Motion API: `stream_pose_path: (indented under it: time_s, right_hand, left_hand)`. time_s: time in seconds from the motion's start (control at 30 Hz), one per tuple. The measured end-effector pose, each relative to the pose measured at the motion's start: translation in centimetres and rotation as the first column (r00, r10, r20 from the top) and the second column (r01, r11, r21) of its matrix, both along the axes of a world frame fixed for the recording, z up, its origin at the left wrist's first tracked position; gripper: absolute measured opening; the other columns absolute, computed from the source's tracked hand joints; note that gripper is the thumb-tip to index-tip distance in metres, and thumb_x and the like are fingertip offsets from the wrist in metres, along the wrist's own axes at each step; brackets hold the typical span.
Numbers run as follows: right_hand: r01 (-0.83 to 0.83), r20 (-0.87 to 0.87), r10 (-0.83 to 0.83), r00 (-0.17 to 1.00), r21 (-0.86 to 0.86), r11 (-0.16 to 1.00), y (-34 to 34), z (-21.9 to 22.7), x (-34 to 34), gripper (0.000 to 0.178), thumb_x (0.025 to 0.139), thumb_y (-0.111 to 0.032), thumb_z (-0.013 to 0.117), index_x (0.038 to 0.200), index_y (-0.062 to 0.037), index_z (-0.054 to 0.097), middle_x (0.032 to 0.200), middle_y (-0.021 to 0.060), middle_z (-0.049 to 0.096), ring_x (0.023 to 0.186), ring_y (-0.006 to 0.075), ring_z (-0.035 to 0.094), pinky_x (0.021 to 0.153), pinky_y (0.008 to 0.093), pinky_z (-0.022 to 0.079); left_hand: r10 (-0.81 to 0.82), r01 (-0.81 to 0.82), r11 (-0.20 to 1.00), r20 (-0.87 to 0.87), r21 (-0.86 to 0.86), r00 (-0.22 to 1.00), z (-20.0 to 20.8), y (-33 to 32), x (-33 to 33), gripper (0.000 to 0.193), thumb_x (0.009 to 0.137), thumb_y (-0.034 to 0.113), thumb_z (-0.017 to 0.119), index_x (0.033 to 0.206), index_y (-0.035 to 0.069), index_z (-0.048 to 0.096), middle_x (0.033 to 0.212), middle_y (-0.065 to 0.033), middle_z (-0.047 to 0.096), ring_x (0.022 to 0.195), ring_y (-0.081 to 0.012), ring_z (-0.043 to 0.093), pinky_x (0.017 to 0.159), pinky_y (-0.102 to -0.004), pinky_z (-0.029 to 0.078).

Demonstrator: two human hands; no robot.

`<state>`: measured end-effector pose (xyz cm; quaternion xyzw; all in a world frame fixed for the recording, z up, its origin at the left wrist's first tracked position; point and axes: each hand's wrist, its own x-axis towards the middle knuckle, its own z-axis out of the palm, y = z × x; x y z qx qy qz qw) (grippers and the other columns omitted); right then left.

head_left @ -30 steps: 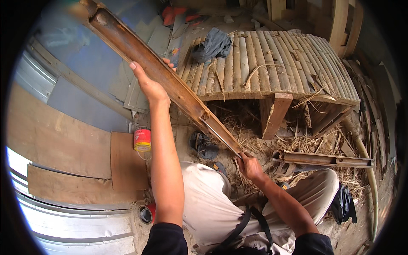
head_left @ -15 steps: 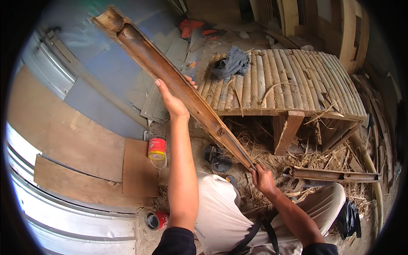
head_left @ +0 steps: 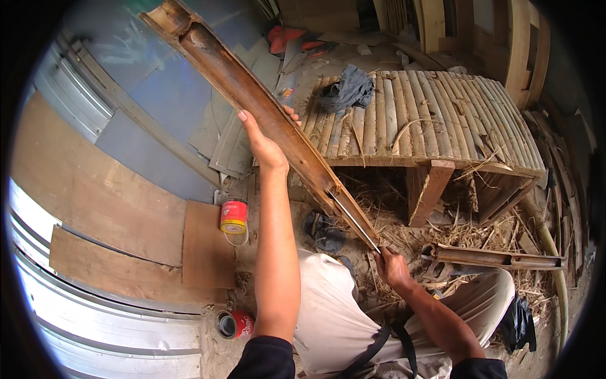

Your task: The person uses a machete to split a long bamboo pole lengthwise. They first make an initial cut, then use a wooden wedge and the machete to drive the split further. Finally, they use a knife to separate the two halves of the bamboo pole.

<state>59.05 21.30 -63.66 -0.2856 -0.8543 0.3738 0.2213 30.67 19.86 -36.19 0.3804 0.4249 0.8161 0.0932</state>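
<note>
Mid-frame, left fingers (head_left: 251,130) supported split bamboo (head_left: 278,128) while right fingers (head_left: 386,260) gripped a metal rod (head_left: 355,220), apparently scraping; steady bracing seemed needed next.

Left hand (head_left: 267,149) cupped, right hand (head_left: 392,268) clenched

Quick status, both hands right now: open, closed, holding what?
Left hand: closed around the split bamboo, thumb and fingertips at opposite edges.
Right hand: closed on a slim metal tool, its grip end hidden.
</note>
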Motion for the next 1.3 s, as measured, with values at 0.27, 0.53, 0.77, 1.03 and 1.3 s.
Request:
stream_pose_path:
  time_s: [0.27,0.53,0.77,1.03,1.3]
  right_hand:
    - [-0.154,-0.055,0.149,0.987,-0.567,0.810,0.4,1.5,0.8,0.046,0.105,-0.037,0.048,0.081,0.0019,0.058,0.059,0.0038,0.048,0.056,0.0115,0.045,0.052,0.0329,0.041]
    - [-0.155,-0.503,-0.064,0.862,-0.382,0.911,3.6,4.5,-0.1,0.042,0.106,-0.039,0.044,0.089,-0.0024,0.053,0.065,-0.0009,0.050,0.058,0.0079,0.048,0.051,0.0282,0.043]
    - [-0.114,-0.387,-0.021,0.922,-0.324,0.939,8.0,6.1,1.9,0.043,0.107,-0.038,0.041,0.095,0.0006,0.056,0.069,0.0017,0.056,0.056,0.0077,0.050,0.052,0.0263,0.045]
    - [-0.182,-0.463,0.027,0.886,-0.292,0.939,6.8,6.6,0.9,0.044,0.107,-0.037,0.043,0.089,0.0001,0.058,0.070,0.0019,0.056,0.061,0.0090,0.053,0.054,0.0274,0.045]
    - [-0.070,-0.395,-0.026,0.919,-0.226,0.972,7.0,7.3,1.3,0.043,0.107,-0.035,0.043,0.091,0.0004,0.059,0.071,0.0021,0.056,0.062,0.0082,0.051,0.056,0.0271,0.044]
  left_hand:
    - [-0.161,0.161,0.986,0.009,0.037,0.987,0.2,-0.5,-0.8,0.081,0.092,0.078,0.028,0.116,0.004,0.051,0.091,-0.0154,0.060,0.082,-0.0271,0.061,0.073,-0.0413,0.053]
    - [-0.251,0.251,0.968,-0.019,0.020,0.968,-1.3,-1.5,-4.1,0.092,0.088,0.083,0.027,0.117,0.000,0.052,0.101,-0.0169,0.059,0.091,-0.0315,0.059,0.084,-0.0477,0.049]
    - [-0.135,0.134,0.991,-0.026,-0.013,0.991,-1.4,-2.9,-5.0,0.096,0.086,0.086,0.026,0.119,-0.001,0.050,0.100,-0.0167,0.057,0.092,-0.0304,0.056,0.088,-0.0485,0.047]
    - [-0.142,0.141,0.990,-0.074,-0.019,0.987,-1.2,-2.7,-4.0,0.097,0.084,0.086,0.031,0.121,-0.001,0.049,0.104,-0.0168,0.054,0.095,-0.0299,0.055,0.089,-0.0485,0.046]
    - [-0.202,0.202,0.979,-0.049,-0.001,0.978,-1.2,-2.7,-4.4,0.096,0.083,0.088,0.029,0.117,0.001,0.052,0.101,-0.0175,0.058,0.094,-0.0300,0.058,0.087,-0.0484,0.048]
